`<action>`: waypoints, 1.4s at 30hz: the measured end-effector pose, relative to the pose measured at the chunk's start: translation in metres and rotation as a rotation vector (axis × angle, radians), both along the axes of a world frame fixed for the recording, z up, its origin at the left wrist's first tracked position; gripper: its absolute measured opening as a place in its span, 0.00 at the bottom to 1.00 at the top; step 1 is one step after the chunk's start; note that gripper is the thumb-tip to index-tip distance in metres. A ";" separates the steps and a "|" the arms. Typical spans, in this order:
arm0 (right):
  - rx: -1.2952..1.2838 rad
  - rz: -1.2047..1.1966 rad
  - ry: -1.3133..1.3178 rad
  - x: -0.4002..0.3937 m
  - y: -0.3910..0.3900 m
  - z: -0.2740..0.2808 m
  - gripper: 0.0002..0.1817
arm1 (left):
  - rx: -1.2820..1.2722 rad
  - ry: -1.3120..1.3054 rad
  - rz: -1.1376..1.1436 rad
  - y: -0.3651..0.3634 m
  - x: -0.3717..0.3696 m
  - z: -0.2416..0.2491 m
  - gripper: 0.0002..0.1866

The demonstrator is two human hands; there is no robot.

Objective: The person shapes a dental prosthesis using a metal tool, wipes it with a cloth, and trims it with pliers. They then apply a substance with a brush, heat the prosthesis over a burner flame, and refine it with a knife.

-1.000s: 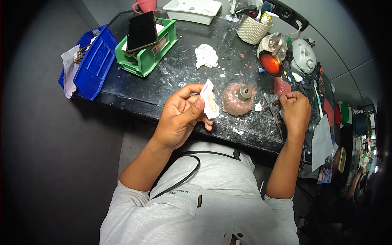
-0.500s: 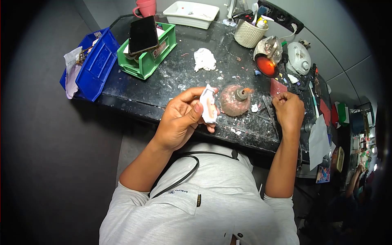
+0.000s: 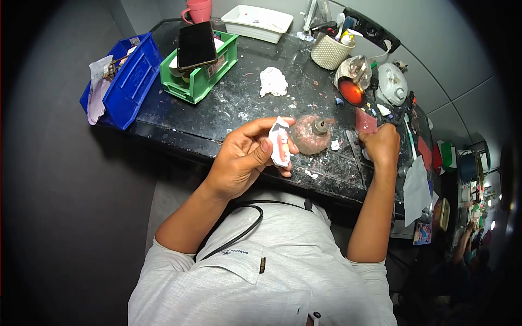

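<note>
My left hand (image 3: 239, 157) is closed around a white plaster dental model (image 3: 279, 142), gripping it between thumb and fingers. Pink wax and a few tooth shapes show on the face turned toward me. Over the right side of the bench, my right hand (image 3: 381, 144) is closed, its fingertips pinching the near edge of a pink wax sheet (image 3: 366, 120). Between the hands stands a round glass spirit burner (image 3: 311, 136) with a faint orange glow at its wick. A metal spatula (image 3: 356, 155) lies just left of my right hand.
Behind are a blue bin (image 3: 130, 87), a green bin (image 3: 196, 89) carrying a phone (image 3: 197, 46), a white tray (image 3: 255, 27) and crumpled white material (image 3: 273, 81). A glowing red lamp (image 3: 352, 92), a textured pot (image 3: 329, 51) and a white device (image 3: 392, 84) stand at back right.
The view has shifted slightly. My left hand has turned the dental model a little, showing more of its pink and tooth-coloured face. My right hand stays at the wax sheet.
</note>
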State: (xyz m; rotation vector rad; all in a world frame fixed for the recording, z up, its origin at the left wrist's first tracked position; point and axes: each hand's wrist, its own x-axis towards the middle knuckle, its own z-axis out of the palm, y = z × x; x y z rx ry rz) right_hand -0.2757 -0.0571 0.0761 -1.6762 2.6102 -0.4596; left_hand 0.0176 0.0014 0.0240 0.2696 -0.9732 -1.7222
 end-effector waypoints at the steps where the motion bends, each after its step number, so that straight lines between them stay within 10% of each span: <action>1: -0.003 0.005 0.004 0.000 -0.002 0.005 0.17 | -0.013 -0.003 -0.002 0.000 0.000 0.000 0.29; 11: -0.102 0.004 -0.139 -0.043 -0.019 -0.026 0.11 | -0.039 0.002 0.032 0.001 0.003 0.000 0.25; 19: -0.206 -0.013 -0.915 -0.065 -0.006 -0.018 0.07 | -0.031 -0.014 0.075 -0.003 0.001 -0.007 0.22; 42: -0.183 0.005 -1.090 -0.087 -0.023 0.000 0.10 | -0.011 -0.017 0.092 -0.003 -0.003 -0.009 0.22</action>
